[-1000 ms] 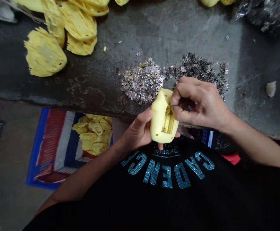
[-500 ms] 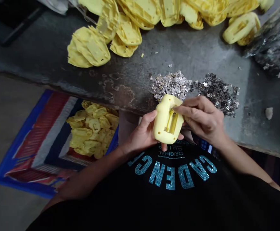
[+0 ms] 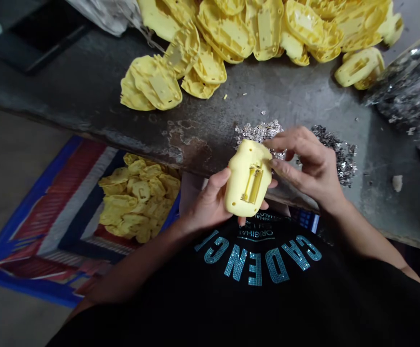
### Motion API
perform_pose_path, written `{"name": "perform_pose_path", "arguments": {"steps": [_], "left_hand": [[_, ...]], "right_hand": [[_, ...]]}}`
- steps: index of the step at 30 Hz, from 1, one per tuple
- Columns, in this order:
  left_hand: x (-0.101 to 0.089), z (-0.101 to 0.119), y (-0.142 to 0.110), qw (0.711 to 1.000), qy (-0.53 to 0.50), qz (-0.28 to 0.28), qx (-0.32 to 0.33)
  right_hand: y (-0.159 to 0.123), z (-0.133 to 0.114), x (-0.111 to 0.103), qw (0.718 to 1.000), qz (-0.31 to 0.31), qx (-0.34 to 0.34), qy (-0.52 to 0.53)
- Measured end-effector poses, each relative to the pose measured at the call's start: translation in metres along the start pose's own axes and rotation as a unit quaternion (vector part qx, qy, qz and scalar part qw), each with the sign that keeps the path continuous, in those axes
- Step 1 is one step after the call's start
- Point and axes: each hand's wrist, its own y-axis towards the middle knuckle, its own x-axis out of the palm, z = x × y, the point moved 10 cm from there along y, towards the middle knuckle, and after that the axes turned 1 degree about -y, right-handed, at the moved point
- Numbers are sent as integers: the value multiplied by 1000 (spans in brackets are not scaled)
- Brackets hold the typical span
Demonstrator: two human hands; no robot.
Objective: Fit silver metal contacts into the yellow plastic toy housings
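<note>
My left hand [image 3: 213,195] is closed around a yellow plastic shell [image 3: 234,180] with a slot like a battery compartment, where metal contacts show at the ends. The slotted side faces up toward me. My right hand [image 3: 311,166] is at the shell's upper right edge, its thumb and fingers apart, with nothing visible between them; I cannot tell if a fingertip touches the shell. Just beyond lie a pile of small silvery metal pieces [image 3: 258,131], partly covered by the shell and right hand, and a darker pile of metal pieces [image 3: 343,156].
Many yellow shell halves [image 3: 228,33] are heaped along the back of the grey worktable [image 3: 123,115]. A clear bag of metal pieces [image 3: 405,96] rests at the right. Below the table's left edge stands a blue-rimmed crate [image 3: 0,188] holding yellow shells [image 3: 137,197].
My right hand has come off the slot toward the shell's upper right, its fingers spreading. A metal contact now shows at the slot's upper end. The view has shifted slightly.
</note>
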Motion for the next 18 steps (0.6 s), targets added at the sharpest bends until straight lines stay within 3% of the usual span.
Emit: {"name": "perform_pose_path", "arguments": {"steps": [4,7,13,18], "left_hand": [[-4,15,-2,995,54,60,55],[-8,23,-7,988,86,106,77],[-11,32,-22,963,186,159,113],[8,45,-42,890,379,199,153]], "right_hand": [[21,-1,14,994,-101,-22,-40],[24,-6,20,989,-118,-50,-77],[7,-3,27,993,-55,-55,-93],[-22,4,13,991,87,-97,-41]]}}
